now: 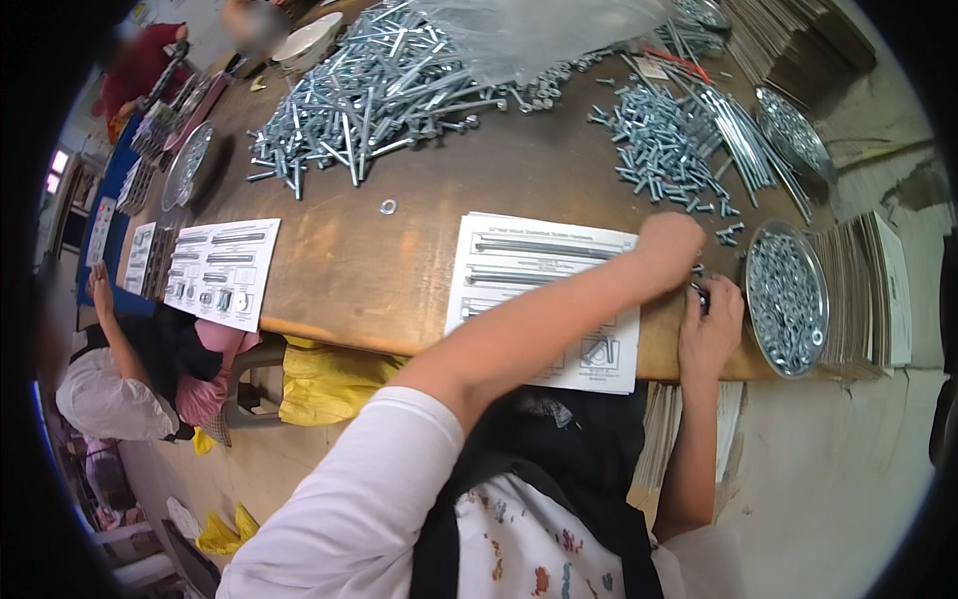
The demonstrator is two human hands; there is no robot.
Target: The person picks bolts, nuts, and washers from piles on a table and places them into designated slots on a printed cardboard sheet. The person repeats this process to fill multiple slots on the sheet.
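Note:
My left arm reaches across to the right over a printed hardware sheet (589, 364), which lies on the table in front of me. My left hand (671, 250) is closed in a fist, its fingertips turned away, so what it holds is hidden. Just below it, my right hand (713, 329) has its fingers curled round a small metal fastener (702, 294), only partly visible. Close to my right hand stands a metal bowl of washers or nuts (786, 299). Beyond my left hand lies a pile of short bolts (659, 145).
A large heap of long bolts (374, 95) lies under clear plastic (539, 35). Long rods (743, 140) and another metal bowl (793, 130) are at far right. Stacked cardboard (848, 290) borders the right side. One washer (388, 207) lies mid-table. Another person (120, 369) sits left.

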